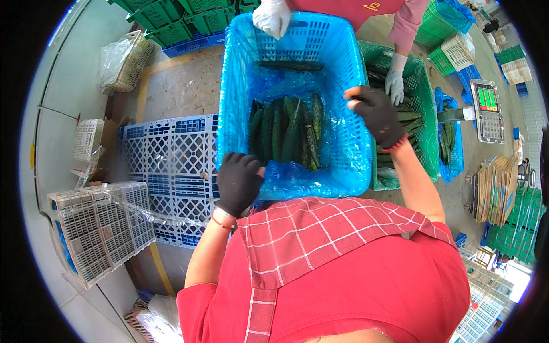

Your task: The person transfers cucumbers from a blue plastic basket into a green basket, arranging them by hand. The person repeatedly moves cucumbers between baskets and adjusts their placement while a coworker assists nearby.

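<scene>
Before me stands a blue plastic crate (296,191) with a blue plastic liner (283,83) inside. Several dark green cucumbers (283,128) lie side by side in its near half, and another cucumber (291,65) lies across the far end. My left hand (240,182), in a black glove with bare fingertips, is closed on the crate's near left corner. My right hand (379,115), gloved likewise, is over the right rim with its fingertips pointing inward; whether it grips the rim or liner is unclear. A co-worker's white-gloved hand (272,19) holds the far rim.
The co-worker's other gloved hand (395,85) reaches into a green crate (430,141) of cucumbers at right. Beyond stands a scale display (487,110). A plastic pallet (184,145) lies at left, near a wrapped white crate (103,231). Green crates (167,25) are stacked behind.
</scene>
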Available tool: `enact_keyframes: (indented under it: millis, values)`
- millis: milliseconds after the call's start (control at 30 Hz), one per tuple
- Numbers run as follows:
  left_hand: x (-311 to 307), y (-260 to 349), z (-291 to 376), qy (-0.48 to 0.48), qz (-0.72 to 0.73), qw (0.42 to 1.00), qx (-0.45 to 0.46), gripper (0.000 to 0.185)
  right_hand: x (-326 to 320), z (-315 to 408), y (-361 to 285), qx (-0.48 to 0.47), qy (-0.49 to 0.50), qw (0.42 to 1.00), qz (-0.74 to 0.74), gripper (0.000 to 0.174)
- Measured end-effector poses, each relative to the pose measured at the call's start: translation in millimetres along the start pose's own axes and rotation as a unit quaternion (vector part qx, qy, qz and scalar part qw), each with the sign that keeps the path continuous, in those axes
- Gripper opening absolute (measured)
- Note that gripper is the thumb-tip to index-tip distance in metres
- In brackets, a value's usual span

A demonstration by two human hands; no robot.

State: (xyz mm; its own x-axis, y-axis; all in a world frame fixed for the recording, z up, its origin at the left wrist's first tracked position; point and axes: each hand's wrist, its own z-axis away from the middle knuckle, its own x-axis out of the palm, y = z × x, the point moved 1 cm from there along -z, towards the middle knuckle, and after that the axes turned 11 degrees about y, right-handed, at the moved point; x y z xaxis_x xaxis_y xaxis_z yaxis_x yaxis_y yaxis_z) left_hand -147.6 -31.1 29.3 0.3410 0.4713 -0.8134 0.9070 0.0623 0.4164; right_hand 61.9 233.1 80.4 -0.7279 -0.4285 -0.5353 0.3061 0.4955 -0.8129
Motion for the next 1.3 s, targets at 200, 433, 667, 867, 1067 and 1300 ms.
enact_keyframes:
  millis: [200, 433, 667, 867, 1067, 1300]
  values:
    - [4.8, -9.5, 8.1, 0.042, 0.071, 0.996, -0.011, 0.009, 130.1, -43.5, 75.1, -0.023, -0.323, 0.915, 0.239, 0.027]
    - [2.8, -11.7, 15.7, 0.131, 0.116, 0.983, -0.049, 0.013, 216.7, -34.1, 180.0, 0.066, -0.217, 0.902, 0.367, 0.039]
    - [-3.5, -14.1, 15.4, 0.101, 0.173, 0.977, -0.074, 0.011, 212.7, -36.7, 136.9, 0.190, -0.298, 0.881, 0.314, 0.058]
    - [-5.6, -14.7, 13.4, 0.171, 0.204, 0.957, -0.117, 0.023, 113.3, -36.0, 68.5, 0.158, -0.073, 0.983, 0.063, 0.032]
    - [-7.9, -11.8, 18.2, 0.208, 0.100, 0.961, -0.151, 0.051, 18.3, -41.3, 68.0, -0.098, 0.135, 0.960, 0.224, 0.041]
    - [-3.0, -9.3, 45.4, 0.160, 0.128, 0.866, -0.457, 0.045, 6.7, -54.0, 178.1, 0.079, 0.024, 0.995, -0.062, 0.073]
